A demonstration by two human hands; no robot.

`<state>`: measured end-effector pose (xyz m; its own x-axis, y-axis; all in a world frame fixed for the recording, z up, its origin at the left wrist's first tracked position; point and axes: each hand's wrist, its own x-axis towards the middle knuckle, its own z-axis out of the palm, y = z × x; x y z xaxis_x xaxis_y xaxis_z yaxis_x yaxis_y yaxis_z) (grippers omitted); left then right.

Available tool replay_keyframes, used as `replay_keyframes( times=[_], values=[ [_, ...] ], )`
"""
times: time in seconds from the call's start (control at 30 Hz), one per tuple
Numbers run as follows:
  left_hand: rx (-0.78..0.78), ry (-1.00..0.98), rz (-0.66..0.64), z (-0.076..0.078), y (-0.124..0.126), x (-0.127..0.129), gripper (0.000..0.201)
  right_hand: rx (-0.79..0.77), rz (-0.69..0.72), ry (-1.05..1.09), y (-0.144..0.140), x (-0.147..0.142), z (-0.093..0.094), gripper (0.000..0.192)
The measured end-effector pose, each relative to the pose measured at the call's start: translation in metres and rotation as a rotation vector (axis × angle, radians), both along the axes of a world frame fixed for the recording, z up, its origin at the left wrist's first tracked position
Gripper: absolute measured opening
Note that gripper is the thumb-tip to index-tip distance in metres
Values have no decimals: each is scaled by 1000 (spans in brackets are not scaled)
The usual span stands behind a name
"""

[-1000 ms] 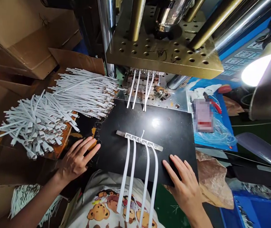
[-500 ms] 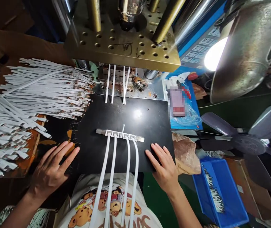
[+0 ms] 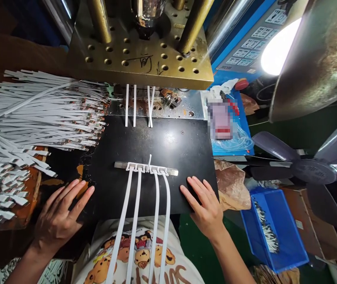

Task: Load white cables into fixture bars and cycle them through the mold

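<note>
My left hand (image 3: pixel 60 215) lies open with fingers spread on the left side of the black work plate (image 3: pixel 103 138), holding nothing. Flat on the plate's right side rests my right hand (image 3: pixel 205 207), also open and empty. Between the hands sits a metal bar (image 3: pixel 121 165) with white moulded pieces (image 3: pixel 147 169) on it. Several white flat cables (image 3: pixel 135 205) run from these pieces toward me, over the plate's front edge and my shirt. Behind, the ends of other white cables (image 3: pixel 130 108) stick out from under the brass-coloured press plate (image 3: pixel 138 71); their far ends are hidden.
Piles of white cables (image 3: pixel 44 110) with metal ends lie at left. A lamp (image 3: pixel 280 51) hangs at upper right near a metal duct (image 3: pixel 316 59). At right are a fan (image 3: pixel 313 171), a blue bin (image 3: pixel 289 232) with small parts, and a brown paper bag (image 3: pixel 231 185).
The view has shifted slightly. Both hands stay resting in the same places, and the bar and cables have not visibly moved.
</note>
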<state>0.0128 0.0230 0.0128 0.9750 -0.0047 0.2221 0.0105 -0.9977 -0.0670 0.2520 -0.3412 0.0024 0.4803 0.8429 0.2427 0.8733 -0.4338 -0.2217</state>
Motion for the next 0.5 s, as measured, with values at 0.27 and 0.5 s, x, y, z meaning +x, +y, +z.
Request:
replay_keyframes(
  times=[0.27,0.5],
  values=[
    [2,-6,-7,1,0,0,75,21,-13,2,1,0,2,85],
    [-55,11,26,-1,-2,-1,75,-1,-9,21,1,0,-1,87]
  ],
)
